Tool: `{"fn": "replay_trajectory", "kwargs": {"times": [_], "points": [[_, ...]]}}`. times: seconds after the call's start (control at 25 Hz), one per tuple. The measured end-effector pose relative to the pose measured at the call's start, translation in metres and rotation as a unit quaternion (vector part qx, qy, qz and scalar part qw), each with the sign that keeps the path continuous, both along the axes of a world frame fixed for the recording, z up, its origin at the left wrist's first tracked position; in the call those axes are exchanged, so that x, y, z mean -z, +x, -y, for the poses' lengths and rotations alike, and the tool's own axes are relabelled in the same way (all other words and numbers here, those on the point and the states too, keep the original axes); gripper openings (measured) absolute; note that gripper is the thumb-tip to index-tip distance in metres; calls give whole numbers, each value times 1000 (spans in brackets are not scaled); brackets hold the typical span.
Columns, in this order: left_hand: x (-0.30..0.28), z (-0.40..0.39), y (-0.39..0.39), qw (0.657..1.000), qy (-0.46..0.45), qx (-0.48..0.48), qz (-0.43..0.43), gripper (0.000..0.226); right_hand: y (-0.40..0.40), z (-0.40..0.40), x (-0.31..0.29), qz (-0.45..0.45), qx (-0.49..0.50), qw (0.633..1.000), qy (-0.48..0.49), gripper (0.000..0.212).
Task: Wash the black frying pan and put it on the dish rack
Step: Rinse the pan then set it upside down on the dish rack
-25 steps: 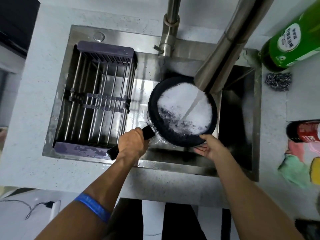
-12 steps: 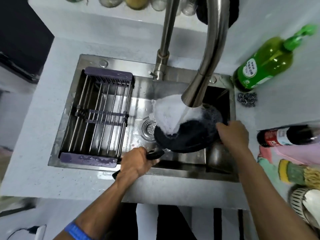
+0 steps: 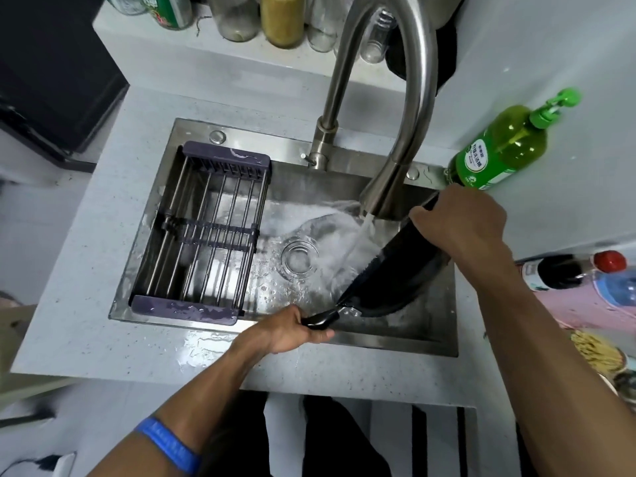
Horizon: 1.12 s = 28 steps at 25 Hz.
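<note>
left hand (image 3: 292,330) gripping black frying pan (image 3: 399,273) handle, right hand (image 3: 461,218) clutching its rim, green soap bottle (image 3: 499,149) label too blurry to read

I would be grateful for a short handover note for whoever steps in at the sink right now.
Left hand: grips the frying pan's handle at the sink's near edge.
Right hand: holds the far rim of the frying pan.
The pan is tipped steeply over the sink, and water from the faucet runs across it.
Done: the pan shows no suds.
Left: finish rinsing, turn off the water, set the pan on the dish rack, which holds nothing, at the sink's left.
</note>
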<state>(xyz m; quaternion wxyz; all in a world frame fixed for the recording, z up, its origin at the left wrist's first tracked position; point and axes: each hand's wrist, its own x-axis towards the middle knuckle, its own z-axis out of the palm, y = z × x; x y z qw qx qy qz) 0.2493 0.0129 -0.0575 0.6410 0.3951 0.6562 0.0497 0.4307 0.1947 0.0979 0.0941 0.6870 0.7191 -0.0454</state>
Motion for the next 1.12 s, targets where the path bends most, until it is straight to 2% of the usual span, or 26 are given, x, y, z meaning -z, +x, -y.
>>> {"fn": "replay_trajectory", "kwargs": {"times": [0.08,0.16,0.28,0.36,0.44,0.48,0.52,0.56,0.6,0.64,0.68,0.76,0.8,0.92,1.0,1.12], "points": [[-1,0,-3,999,-29,5,33,43,8,3,5,-12,19,999,-23,30],[-4,-4,-7,990,-93,-8,101,40,35,14,25,-52,72,994,-62,30],[-8,-5,-12,972,-170,-45,153,41,69,44,58,-206,190,951,-134,21],[-8,-2,-15,981,-131,-85,112,51,77,54,71,-243,223,929,-168,20],[-5,4,-24,996,-32,-80,-7,56,69,54,64,-192,146,962,-126,38],[-4,6,-29,996,4,-68,-56,59,59,50,51,-203,104,971,-71,50],[-3,9,-34,994,20,-64,-87,61,44,47,33,-273,62,959,-37,59],[-4,10,-38,993,27,-65,-99,63,28,44,16,-376,39,925,-40,65],[-5,11,-41,992,30,-68,-102,62,8,38,0,-460,18,886,-59,64],[-6,12,-43,991,35,-70,-106,60,-8,32,-7,-491,0,869,-62,58],[-8,12,-45,990,40,-68,-116,55,-22,25,-10,-490,-17,871,-43,48],[-14,14,-47,988,50,-66,-133,45,-42,10,-13,-428,-41,903,18,26],[-16,14,-49,987,54,-61,-136,41,-48,6,-16,-390,-45,919,31,22],[-13,18,-55,989,46,-52,-133,40,-59,2,-11,-336,-13,942,-3,33],[-9,20,-58,987,45,-49,-145,44,-60,3,8,-351,14,935,-48,38],[-5,20,-65,984,50,-46,-165,49,-66,5,38,-400,8,910,-112,25]]}}
